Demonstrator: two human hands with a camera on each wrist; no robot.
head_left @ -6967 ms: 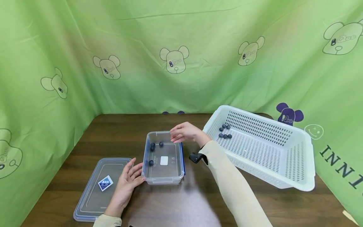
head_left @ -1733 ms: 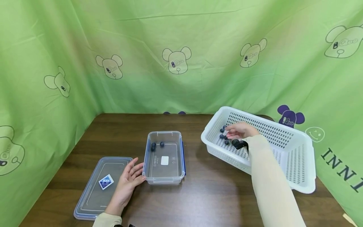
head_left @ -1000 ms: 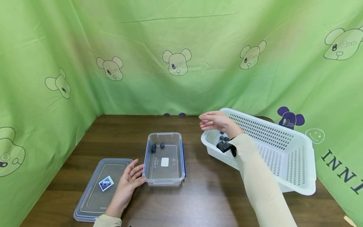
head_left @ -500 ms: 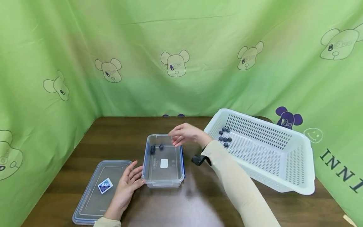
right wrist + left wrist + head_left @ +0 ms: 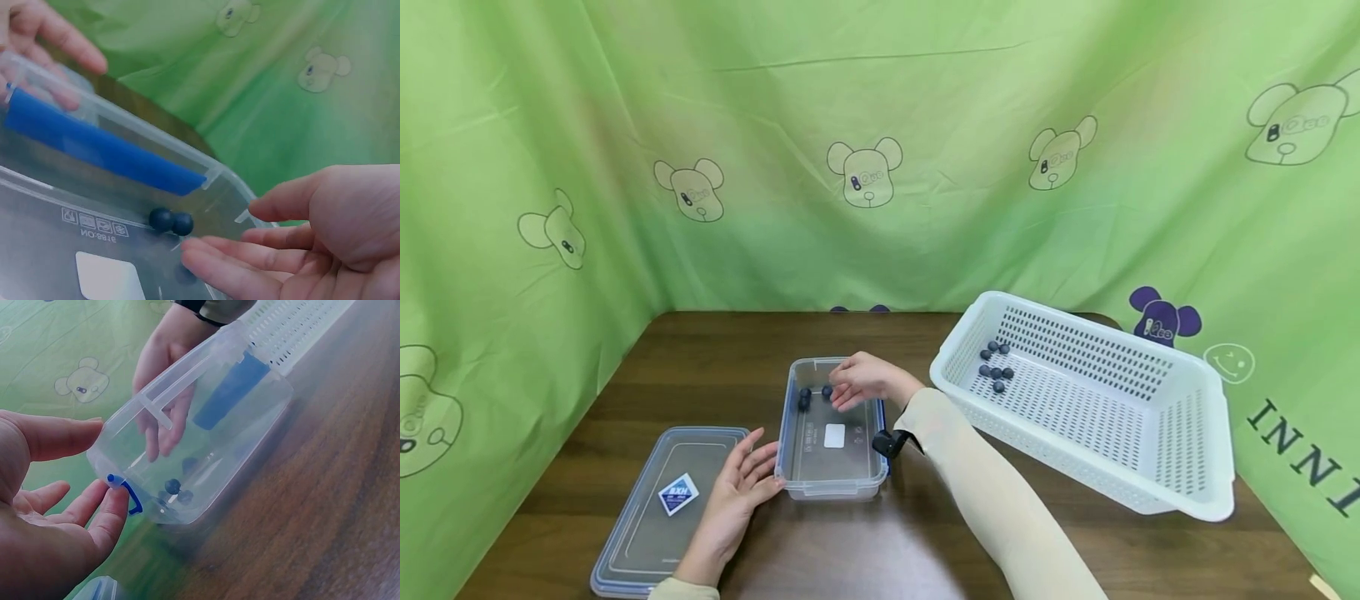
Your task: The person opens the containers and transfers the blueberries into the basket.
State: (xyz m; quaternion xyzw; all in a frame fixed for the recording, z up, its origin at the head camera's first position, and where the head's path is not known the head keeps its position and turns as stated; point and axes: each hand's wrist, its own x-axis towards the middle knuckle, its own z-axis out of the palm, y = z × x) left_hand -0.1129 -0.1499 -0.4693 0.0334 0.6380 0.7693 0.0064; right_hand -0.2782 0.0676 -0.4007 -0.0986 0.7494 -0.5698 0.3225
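Observation:
A clear plastic container (image 5: pixel 842 462) with blue side latches stands uncovered at the middle of the table. My left hand (image 5: pixel 739 492) holds its near left corner, thumb at the rim and fingertips by the blue latch (image 5: pixel 132 499). Inside, two dark blueberries (image 5: pixel 161 220) lie side by side against the left wall. A third blueberry (image 5: pixel 827 392) sits just right of them, at my right fingertips. My right hand (image 5: pixel 867 381) reaches over the right rim, thumb and fingers apart; in the right wrist view nothing is between them.
A white perforated basket (image 5: pixel 1075 462) stands at the right, several blueberries (image 5: pixel 996 373) gathered at its left end. The container's lid (image 5: pixel 647 533), with a blue-and-white sticker, lies flat at the left. A green printed curtain (image 5: pixel 760 250) closes off the back and sides.
My right hand has come from the basket to the container, its fingers now farther in. One blueberry has left the container since the earliest frame, and the basket holds one more. My left hand stays.

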